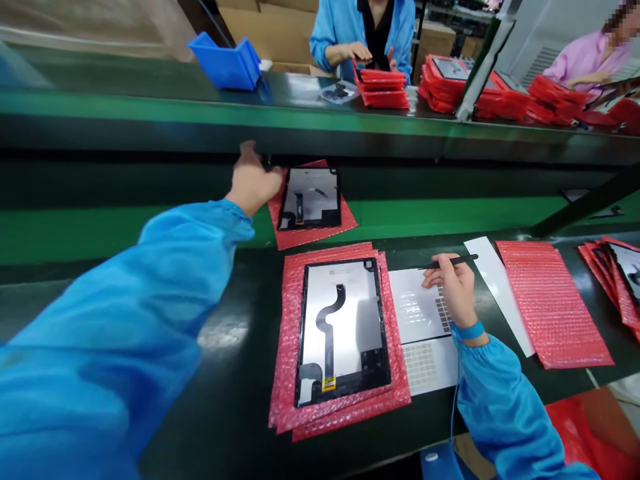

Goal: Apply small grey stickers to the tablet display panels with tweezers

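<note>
Your dark green bench [220, 413] has a glossy top, and beyond it runs a raised shelf [150, 107] with a green edge; take the near panel [350, 333], just ahead of you, as the clock's centre. Two people are behind the shelf: a person in blue [330, 27] at 12 o'clock and a person in pink [570, 63] at 1. You have two screen panels low on your side, the near panel and the far panel [315, 193] towards 12, and one blue bin [225, 63] up at 11. Your left hand [254, 180] is at 11, beside the far panel; it is blurred, so I cannot tell whether it grips anything. Your right hand [456, 290], between 2 and 3, pinches one slim black tool [463, 259] above white sheets [430, 367] of small rectangles. Both panels are flat, silvery rectangles with black borders, resting on red wrapping; the near panel's layered bubble wrap [289, 333] is shiny and dimpled, its dark ribbon S-shaped with a yellow end. A pinkish-red bubble sheet [555, 303] lies at 3.
</note>
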`<control>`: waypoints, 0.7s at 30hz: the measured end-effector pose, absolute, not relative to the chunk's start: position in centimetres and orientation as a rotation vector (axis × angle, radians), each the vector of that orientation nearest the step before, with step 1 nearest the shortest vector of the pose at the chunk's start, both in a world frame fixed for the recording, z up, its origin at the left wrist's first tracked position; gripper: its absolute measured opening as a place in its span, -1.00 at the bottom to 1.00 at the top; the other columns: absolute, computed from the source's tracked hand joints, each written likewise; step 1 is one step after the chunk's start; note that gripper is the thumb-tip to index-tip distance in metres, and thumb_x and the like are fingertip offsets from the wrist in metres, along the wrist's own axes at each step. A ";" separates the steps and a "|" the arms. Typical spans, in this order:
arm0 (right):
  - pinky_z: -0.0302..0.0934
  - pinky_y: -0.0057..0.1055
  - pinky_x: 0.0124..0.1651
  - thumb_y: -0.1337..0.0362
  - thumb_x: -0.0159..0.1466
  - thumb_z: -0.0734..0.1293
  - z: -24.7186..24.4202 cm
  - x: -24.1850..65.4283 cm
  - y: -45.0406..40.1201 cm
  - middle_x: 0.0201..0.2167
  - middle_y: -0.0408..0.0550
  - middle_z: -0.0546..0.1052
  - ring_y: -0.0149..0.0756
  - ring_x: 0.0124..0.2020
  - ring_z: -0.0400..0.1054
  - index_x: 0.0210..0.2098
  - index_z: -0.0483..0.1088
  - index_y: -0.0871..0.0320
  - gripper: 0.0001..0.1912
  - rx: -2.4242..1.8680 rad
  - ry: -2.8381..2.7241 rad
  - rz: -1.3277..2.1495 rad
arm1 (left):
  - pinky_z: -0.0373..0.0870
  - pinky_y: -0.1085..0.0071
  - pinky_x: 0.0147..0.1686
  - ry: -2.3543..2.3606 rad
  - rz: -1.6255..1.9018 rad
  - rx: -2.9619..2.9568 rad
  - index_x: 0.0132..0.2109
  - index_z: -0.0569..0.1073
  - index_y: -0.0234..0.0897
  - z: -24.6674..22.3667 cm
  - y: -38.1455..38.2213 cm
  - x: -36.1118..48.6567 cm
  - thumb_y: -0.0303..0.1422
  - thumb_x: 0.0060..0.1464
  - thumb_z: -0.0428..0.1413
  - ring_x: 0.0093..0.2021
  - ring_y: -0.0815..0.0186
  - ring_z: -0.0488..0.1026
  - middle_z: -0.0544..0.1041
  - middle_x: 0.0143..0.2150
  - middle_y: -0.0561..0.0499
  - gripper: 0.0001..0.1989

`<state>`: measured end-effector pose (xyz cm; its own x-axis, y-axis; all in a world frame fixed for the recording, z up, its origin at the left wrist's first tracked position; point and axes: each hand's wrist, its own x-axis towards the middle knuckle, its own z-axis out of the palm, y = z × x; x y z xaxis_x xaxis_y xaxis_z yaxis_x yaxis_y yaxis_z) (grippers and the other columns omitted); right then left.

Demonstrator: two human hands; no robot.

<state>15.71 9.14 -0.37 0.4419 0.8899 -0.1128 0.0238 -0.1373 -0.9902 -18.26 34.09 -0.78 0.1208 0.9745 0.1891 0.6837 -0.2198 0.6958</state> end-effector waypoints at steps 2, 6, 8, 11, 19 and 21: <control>0.40 -0.48 -0.52 -0.14 0.33 0.45 0.1 16.8 8.7 -0.57 -0.13 0.61 -0.32 -0.60 0.54 -0.18 0.47 0.17 -0.54 -1.581 -0.923 0.915 | 0.40 0.06 0.22 1.590 0.805 1.980 0.20 0.42 -0.61 -0.2 30.8 -17.0 -0.39 0.29 0.14 0.03 0.16 0.52 0.59 0.07 -0.18 -0.58; 0.45 -0.41 -0.51 -0.13 0.33 0.47 0.1 18.7 7.7 -0.55 -0.08 0.64 -0.25 -0.59 0.57 -0.21 0.47 0.15 -0.56 -1.675 -1.030 0.946 | 0.50 0.30 -0.05 1.128 0.513 2.175 -0.08 0.63 -0.28 1.2 20.0 -13.2 -0.27 0.33 0.09 -0.14 0.21 0.59 0.67 -0.13 -0.04 -0.75; 0.47 -0.39 -0.51 -0.11 0.33 0.48 -0.1 18.9 7.3 -0.54 -0.08 0.65 -0.24 -0.59 0.58 -0.21 0.47 0.14 -0.58 -1.696 -1.051 0.949 | 0.48 0.33 -0.22 0.966 0.409 2.324 -0.12 0.62 -0.27 1.8 14.8 -12.4 -0.27 0.39 -0.01 -0.25 0.23 0.58 0.65 -0.22 -0.05 -0.69; 0.47 -0.38 -0.53 -0.10 0.34 0.48 -0.2 18.4 6.9 -0.56 -0.09 0.64 -0.22 -0.61 0.57 -0.22 0.47 0.13 -0.59 -1.712 -1.057 0.962 | 0.37 0.38 -0.43 1.179 0.450 2.298 -0.15 0.57 -0.27 2.2 10.0 -13.7 -0.29 0.44 -0.04 -0.42 0.30 0.53 0.63 -0.31 -0.02 -0.68; 0.44 -0.40 -0.55 -0.09 0.38 0.45 0.5 19.1 6.5 -0.57 -0.06 0.63 -0.24 -0.62 0.55 -0.26 0.49 0.15 -0.60 -1.776 -1.165 1.075 | 0.51 0.38 -0.17 0.932 0.621 2.293 -0.07 0.54 -0.27 2.1 4.8 -16.3 -0.43 0.43 0.00 -0.20 0.28 0.59 0.63 -0.18 -0.02 -0.80; 0.43 -0.40 -0.56 -0.11 0.38 0.45 0.7 19.8 6.4 -0.57 -0.05 0.64 -0.22 -0.62 0.56 -0.26 0.48 0.14 -0.59 -1.797 -1.155 1.088 | 0.51 0.31 -0.05 0.790 0.582 2.373 -0.06 0.56 -0.27 2.5 3.6 -14.3 -0.43 0.41 0.01 -0.12 0.21 0.58 0.63 -0.16 -0.04 -0.79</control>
<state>19.83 6.40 0.67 0.2395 0.9342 -0.2643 0.3194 -0.3329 -0.8872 -14.27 3.62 2.51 0.7316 0.6458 0.2182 0.4001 -0.6659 0.6297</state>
